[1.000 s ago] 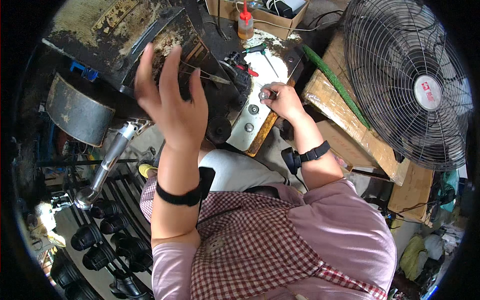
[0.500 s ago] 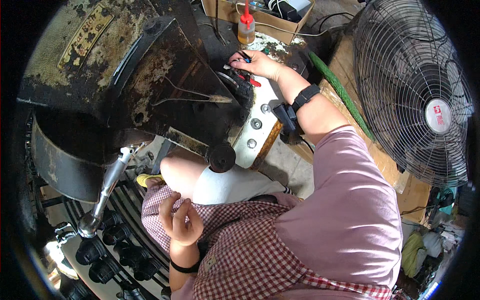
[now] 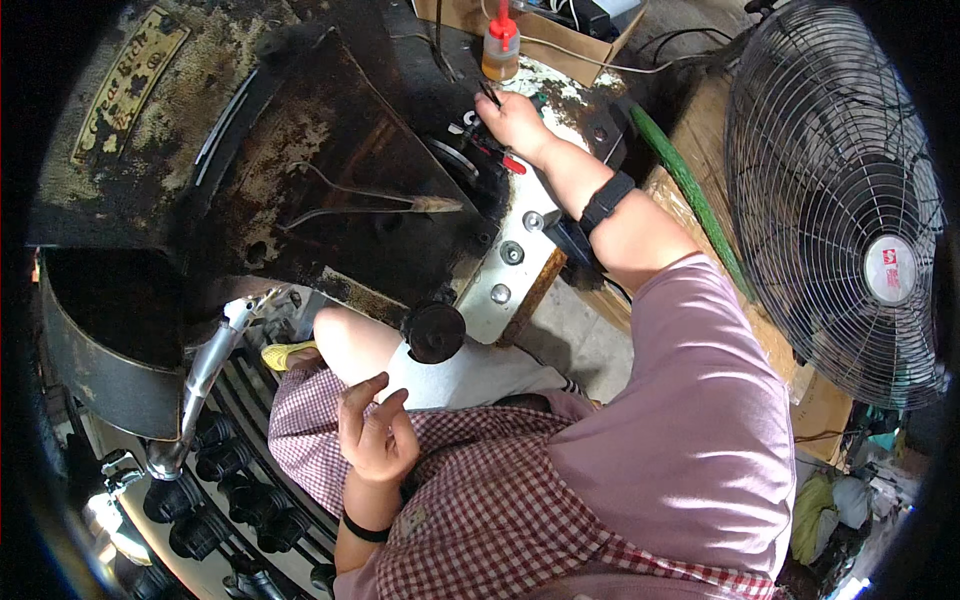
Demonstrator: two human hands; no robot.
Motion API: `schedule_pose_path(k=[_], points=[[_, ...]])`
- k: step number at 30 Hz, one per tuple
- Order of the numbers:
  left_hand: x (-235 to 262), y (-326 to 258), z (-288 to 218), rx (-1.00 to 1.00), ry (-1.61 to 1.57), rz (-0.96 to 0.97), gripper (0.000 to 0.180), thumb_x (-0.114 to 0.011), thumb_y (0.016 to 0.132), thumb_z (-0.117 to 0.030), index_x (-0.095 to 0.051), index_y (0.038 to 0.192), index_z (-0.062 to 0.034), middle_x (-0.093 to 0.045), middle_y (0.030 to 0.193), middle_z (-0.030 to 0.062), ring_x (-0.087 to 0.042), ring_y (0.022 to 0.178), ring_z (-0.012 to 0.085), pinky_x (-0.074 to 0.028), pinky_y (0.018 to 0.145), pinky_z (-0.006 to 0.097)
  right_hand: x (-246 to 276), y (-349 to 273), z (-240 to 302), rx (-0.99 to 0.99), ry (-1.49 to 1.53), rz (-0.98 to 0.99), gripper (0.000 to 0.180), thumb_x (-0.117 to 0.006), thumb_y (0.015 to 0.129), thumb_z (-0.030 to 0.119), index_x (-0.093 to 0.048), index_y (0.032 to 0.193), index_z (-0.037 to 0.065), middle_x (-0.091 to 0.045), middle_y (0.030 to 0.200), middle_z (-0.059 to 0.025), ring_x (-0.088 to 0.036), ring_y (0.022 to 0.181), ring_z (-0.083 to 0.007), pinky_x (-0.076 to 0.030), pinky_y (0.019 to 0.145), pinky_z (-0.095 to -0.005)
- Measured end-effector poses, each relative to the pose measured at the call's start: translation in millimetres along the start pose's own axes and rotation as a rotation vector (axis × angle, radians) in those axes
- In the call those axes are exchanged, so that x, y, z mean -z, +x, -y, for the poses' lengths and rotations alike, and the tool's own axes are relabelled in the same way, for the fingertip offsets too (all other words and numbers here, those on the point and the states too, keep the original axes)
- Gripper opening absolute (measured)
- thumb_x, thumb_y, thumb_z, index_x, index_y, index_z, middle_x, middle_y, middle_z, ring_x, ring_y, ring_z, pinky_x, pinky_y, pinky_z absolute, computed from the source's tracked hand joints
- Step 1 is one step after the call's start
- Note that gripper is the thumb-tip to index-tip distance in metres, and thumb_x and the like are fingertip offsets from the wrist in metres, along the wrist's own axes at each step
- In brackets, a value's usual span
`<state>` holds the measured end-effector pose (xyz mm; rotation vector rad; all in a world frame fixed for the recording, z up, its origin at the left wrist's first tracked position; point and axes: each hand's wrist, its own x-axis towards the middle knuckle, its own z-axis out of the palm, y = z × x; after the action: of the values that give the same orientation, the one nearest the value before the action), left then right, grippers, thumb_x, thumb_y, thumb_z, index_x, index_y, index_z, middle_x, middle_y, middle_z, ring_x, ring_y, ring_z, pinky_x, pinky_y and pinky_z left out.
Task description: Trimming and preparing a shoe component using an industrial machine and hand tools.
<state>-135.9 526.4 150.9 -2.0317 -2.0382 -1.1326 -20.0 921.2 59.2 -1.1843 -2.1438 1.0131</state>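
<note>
Light falls on the right hand; white glare shines left of the left hand; edges go black

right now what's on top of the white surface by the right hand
Three small round metal pieces sit on the white surface. The right hand and forearm hide whatever lies beneath them.

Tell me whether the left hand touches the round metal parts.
No, the left hand is in front of the apron, apart from the round metal parts on the white plate.
</note>
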Motion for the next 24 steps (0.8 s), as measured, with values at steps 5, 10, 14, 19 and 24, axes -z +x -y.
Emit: schedule_pose_path(k=[5,10,14,19,24], points=[[7,13,-13,-0.053,-0.117,-0.005,0.02,-0.058,0.069,0.008,-0.061,0.087,0.0016,-0.062,0.097,0.02,-0.062,0.085,0.0307,-0.051,0.075,0.036,42,-12,22,0.381,0.113,-0.259,0.027,-0.051,0.094,0.024,-0.059,0.088,-0.001,-0.054,0.075,-0.0159,-0.055,0.071,-0.026,-0.046,0.071,-0.0347],[23,90,-43,-0.032,-0.169,-0.008,0.033,-0.06,0.075,-0.001,-0.058,0.109,0.0014,-0.059,0.111,0.0232,-0.058,0.101,0.0354,-0.044,0.089,0.044,106,-126,155,0.402,0.675,0.17,0.023,-0.046,0.091,0.015,-0.055,0.074,0.002,-0.067,0.075,-0.0054,-0.05,0.063,-0.0095,-0.04,0.059,-0.024],[-18,163,-49,-0.285,-0.419,0.229,0.043,-0.059,0.082,-0.005,-0.051,0.124,-0.0033,-0.054,0.123,0.0193,-0.046,0.12,0.0385,-0.031,0.104,0.045,115,-194,176,0.525,1.269,0.322,0.028,-0.049,0.095,0.024,-0.045,0.078,0.003,-0.044,0.059,-0.0014,-0.032,0.042,-0.006,-0.026,0.038,-0.0227],[-18,154,-36,-0.257,-0.461,0.193,0.018,-0.07,0.071,-0.002,-0.067,0.088,-0.0042,-0.061,0.073,0.0086,-0.056,0.072,0.0244,-0.044,0.071,0.036,132,-235,127,0.139,0.794,-0.061,0.033,-0.049,0.095,0.035,-0.049,0.103,0.003,-0.044,0.075,-0.0034,-0.037,0.054,-0.0078,-0.032,0.047,-0.0232],[-23,129,-55,-0.318,-0.334,0.209,0.015,-0.07,0.067,0.002,-0.063,0.079,-0.004,-0.055,0.068,0.0091,-0.052,0.063,0.0289,-0.041,0.057,0.036,80,-255,130,0.258,-0.277,-0.034,0.032,-0.064,0.075,0.021,-0.052,0.1,0.004,-0.052,0.087,-0.0126,-0.061,0.074,-0.0326,-0.049,0.057,-0.0419]])
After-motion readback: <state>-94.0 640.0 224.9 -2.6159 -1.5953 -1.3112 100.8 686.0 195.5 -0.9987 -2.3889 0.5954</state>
